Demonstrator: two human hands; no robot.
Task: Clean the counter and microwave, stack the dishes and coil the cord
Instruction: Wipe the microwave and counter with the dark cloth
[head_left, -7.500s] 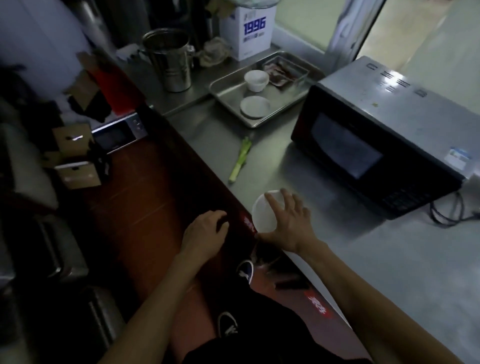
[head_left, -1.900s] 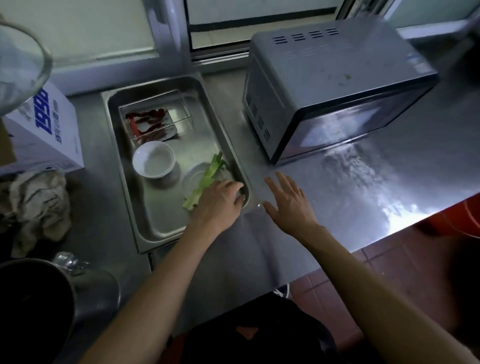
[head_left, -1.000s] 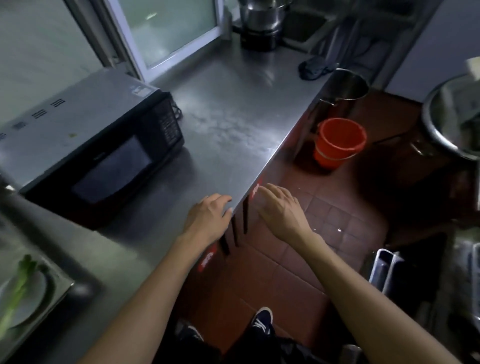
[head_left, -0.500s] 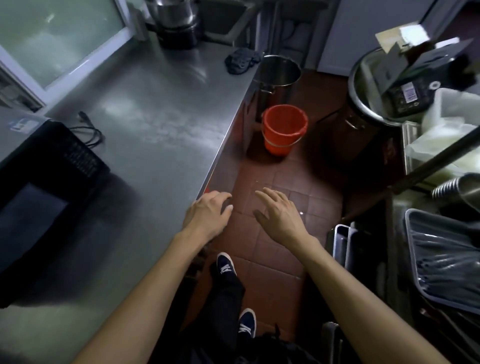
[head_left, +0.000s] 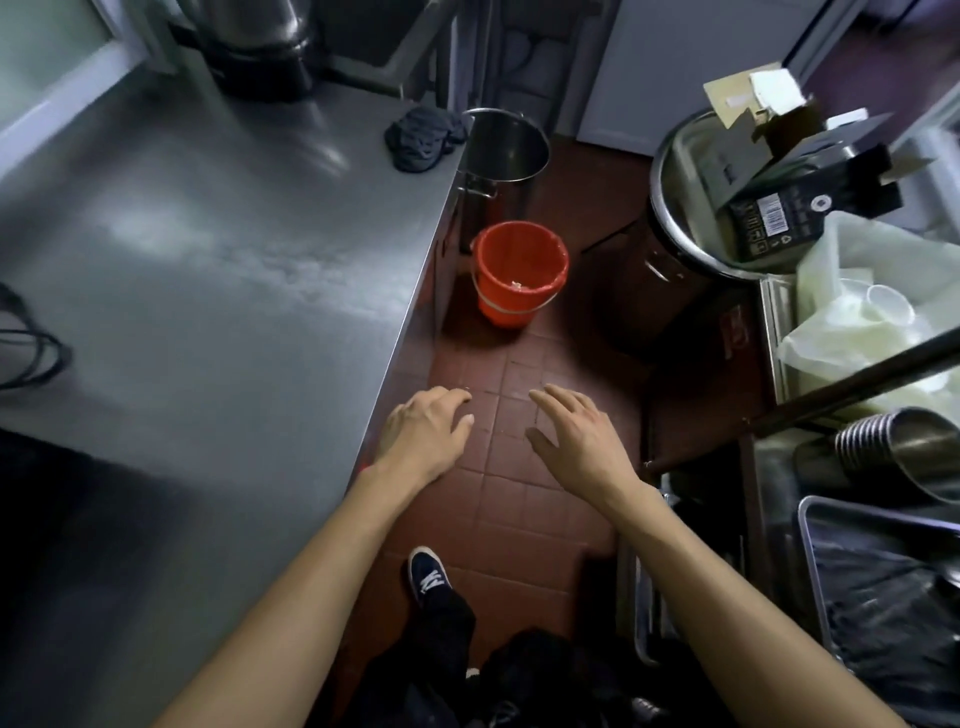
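While both hands hang empty, the crumpled dark grey rag (head_left: 423, 137) sits at the far edge of the brushed steel table (head_left: 218, 270).
Left hand (head_left: 426, 431) loosely curled, right hand (head_left: 576, 436) spread, over the floor. Rag looks soft, light: pinch a top fold. Black power cord (head_left: 31, 345) at table's left: stiff-ish, springy; take near a loop.
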